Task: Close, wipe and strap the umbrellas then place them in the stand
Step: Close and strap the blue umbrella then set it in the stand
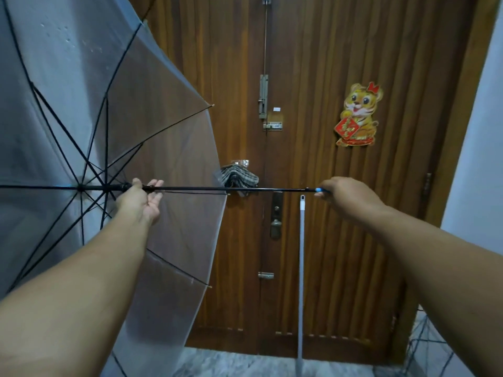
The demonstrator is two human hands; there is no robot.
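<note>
The clear umbrella is fully open, its canopy spread at the left and its black shaft held level across the wooden door. The right hand curls its grip round the blue handle at the shaft's right end. The left hand is at the runner near the ribs, thumb and palm against the shaft, fingers only loosely bent, so how firmly it holds I cannot tell. Water drops dot the upper canopy. By my judgement the task is at its first step: closing has not happened, and wiping, strapping and placing are all left. A folded checked umbrella hangs at the door behind the shaft, and a wire stand shows at the floor's lower right corner
</note>
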